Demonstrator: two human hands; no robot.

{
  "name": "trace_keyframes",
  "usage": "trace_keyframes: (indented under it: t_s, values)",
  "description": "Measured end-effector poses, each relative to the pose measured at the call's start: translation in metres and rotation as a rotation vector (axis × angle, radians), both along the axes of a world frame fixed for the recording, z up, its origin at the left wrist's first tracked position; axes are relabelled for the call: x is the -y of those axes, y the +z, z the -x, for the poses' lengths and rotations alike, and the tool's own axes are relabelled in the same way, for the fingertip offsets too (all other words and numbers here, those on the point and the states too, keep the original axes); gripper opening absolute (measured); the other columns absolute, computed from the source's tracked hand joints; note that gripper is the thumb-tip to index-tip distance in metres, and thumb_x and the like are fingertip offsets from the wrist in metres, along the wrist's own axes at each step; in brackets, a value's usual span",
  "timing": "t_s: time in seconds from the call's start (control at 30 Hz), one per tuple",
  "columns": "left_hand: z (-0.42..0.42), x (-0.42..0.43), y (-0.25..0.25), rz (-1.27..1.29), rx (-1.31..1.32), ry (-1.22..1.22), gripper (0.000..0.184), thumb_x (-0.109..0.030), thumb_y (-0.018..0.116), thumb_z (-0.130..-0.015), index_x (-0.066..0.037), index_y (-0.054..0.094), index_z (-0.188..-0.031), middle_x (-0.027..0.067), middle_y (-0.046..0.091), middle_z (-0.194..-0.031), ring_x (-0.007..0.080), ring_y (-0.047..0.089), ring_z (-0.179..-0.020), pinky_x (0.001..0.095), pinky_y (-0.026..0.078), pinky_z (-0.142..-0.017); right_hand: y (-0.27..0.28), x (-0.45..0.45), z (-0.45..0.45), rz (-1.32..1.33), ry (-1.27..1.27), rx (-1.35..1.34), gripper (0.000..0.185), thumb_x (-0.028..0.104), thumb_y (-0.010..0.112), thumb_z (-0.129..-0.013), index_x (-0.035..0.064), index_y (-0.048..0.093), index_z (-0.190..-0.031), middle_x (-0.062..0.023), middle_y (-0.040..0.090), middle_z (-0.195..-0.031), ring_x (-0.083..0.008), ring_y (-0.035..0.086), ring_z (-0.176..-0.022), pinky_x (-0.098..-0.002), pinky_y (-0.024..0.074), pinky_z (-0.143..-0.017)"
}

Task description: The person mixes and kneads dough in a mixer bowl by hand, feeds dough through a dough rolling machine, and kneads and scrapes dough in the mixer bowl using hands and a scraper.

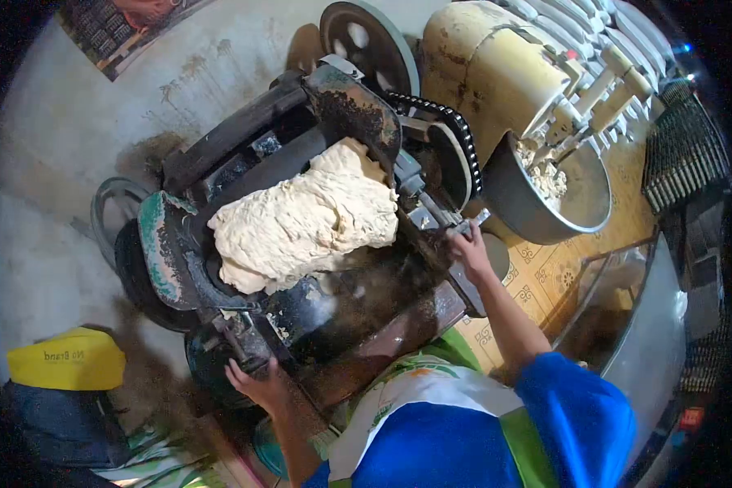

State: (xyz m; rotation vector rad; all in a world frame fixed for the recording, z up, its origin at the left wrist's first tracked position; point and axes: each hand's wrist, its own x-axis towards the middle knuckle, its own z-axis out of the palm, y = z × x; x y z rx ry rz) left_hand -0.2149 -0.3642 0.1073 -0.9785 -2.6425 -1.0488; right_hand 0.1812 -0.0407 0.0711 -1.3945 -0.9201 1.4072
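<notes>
A large slab of pale, rough dough (305,220) lies across the rollers of a dark, worn machine (358,325). At the machine's right side, my right hand (469,246) has its fingers closed round a metal adjusting handle (478,221). My left hand (256,382) rests at the lower left corner, beside a metal screw fitting (240,335), its fingers apart. Neither hand touches the dough.
A mixer (496,65) with a metal bowl (549,195) of crumbly dough stands at the upper right. Flywheels (370,45) and a chain (455,122) flank the machine. Stacked racks (687,150) are far right, a yellow bag (66,359) lower left.
</notes>
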Motion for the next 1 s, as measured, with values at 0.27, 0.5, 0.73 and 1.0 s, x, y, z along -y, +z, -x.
trace_keyframes:
  t_s: [0.27,0.5,0.73,1.0]
  values:
    - [0.016,-0.018,-0.068,-0.258,-0.279,0.193,0.088,-0.034,0.081,-0.075,-0.006,0.034,-0.145,0.0228,0.022,-0.149,0.0409,0.034,-0.131,0.0517,0.037,-0.103,0.001,0.011,0.012,-0.47,0.141,0.59,0.083,0.026,0.082,-0.071,0.0039,0.035,-0.135,-0.0196,0.042,-0.132,-0.0343,0.044,-0.124,-0.0426,0.0386,-0.104]
    - [0.057,0.002,-0.114,-0.063,-0.465,0.178,0.078,-0.044,0.079,-0.076,-0.005,0.044,-0.133,0.0192,0.035,-0.138,0.0333,0.045,-0.116,0.0491,0.044,-0.094,0.008,0.009,0.001,-0.564,0.209,0.81,0.092,0.025,0.083,-0.068,0.005,0.03,-0.141,-0.0232,0.034,-0.141,-0.0404,0.036,-0.132,-0.0428,0.0323,-0.111]
    - [0.008,-0.006,-0.033,-0.994,1.814,-0.049,0.064,-0.045,0.065,-0.089,-0.007,0.04,-0.133,0.0183,0.05,-0.125,0.0318,0.055,-0.109,0.0508,0.049,-0.09,0.014,0.022,0.009,-0.496,0.161,0.795,0.092,0.023,0.081,-0.071,0.0048,0.027,-0.144,-0.0233,0.031,-0.144,-0.0403,0.034,-0.134,-0.0425,0.0311,-0.112]
    - [-0.05,-0.15,-0.097,0.145,0.625,-0.9,0.047,-0.025,0.076,-0.081,-0.001,0.059,-0.118,0.017,0.061,-0.113,0.0283,0.056,-0.113,0.0408,0.048,-0.095,-0.013,0.113,-0.039,-0.578,0.17,1.008,0.076,0.022,0.075,-0.078,0.0023,0.036,-0.14,-0.0231,0.041,-0.137,-0.0409,0.042,-0.126,-0.0439,0.0355,-0.108]
